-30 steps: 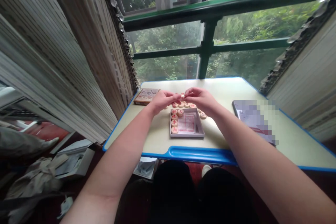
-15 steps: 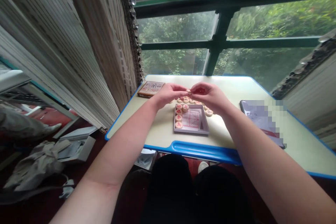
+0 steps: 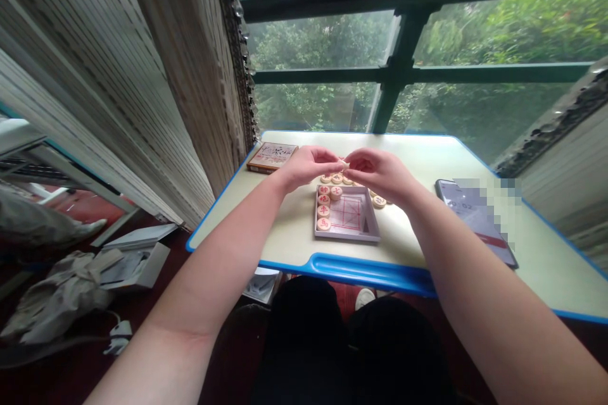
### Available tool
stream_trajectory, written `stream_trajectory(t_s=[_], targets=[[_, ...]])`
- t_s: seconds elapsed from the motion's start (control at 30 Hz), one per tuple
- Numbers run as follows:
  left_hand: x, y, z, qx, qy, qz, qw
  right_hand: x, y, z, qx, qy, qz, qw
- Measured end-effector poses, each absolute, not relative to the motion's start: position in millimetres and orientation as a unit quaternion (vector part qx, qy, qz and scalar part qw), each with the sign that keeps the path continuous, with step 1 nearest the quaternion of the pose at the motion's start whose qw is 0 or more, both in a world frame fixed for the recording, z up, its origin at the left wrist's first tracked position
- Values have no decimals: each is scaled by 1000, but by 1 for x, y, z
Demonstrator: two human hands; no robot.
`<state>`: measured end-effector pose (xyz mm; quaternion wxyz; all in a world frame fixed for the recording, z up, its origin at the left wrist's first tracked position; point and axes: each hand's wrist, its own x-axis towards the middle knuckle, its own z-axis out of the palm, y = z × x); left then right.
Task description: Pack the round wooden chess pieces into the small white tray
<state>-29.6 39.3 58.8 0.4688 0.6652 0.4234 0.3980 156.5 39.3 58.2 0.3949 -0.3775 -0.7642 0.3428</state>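
Between the fingertips of my left hand (image 3: 311, 164) and my right hand (image 3: 373, 168) is a small pale round Chinese chess piece (image 3: 344, 165), pinched by both and tilted. The hands hover over the far side of an open shallow box (image 3: 379, 215). Along the box's left wall stands a column of red-marked chess pieces (image 3: 323, 211), with one more piece (image 3: 335, 193) beside the top one. A red-lined grid sheet (image 3: 351, 214) covers the box floor. Behind the box lie several loose chess pieces (image 3: 337, 178), partly hidden by my hands; another piece (image 3: 379, 202) lies to the right.
The cream table (image 3: 280, 240) has a blue rim and a blue front groove (image 3: 370, 271). A brown box lid (image 3: 272, 157) with writing lies at the back left, a dark-edged tablet or phone (image 3: 468, 215) at the right. Curtains (image 3: 142, 76) hang at the left, a green-framed window behind.
The piece between my fingers has turned and now looks more tilted. Both hands stay in nearly the same place. The camera view has shifted slightly.
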Motion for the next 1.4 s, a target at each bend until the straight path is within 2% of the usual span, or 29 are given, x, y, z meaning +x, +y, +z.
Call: stream_trajectory(t_s=[0.33,0.47,0.63,0.9,1.4], targets=[[-28,38,62,662,399,406,487,159,36,62,-381,-737,417,370],[-31,39,64,662,421,363,503,158,36,61,-341,-743,407,407],[-31,38,66,662,423,352,509,157,40,58,-334,-772,387,379],[-30,35,63,709,416,337,460,154,45,48,-353,-805,304,368],[-33,39,64,668,422,357,499,153,42,50,-340,-794,257,433]])
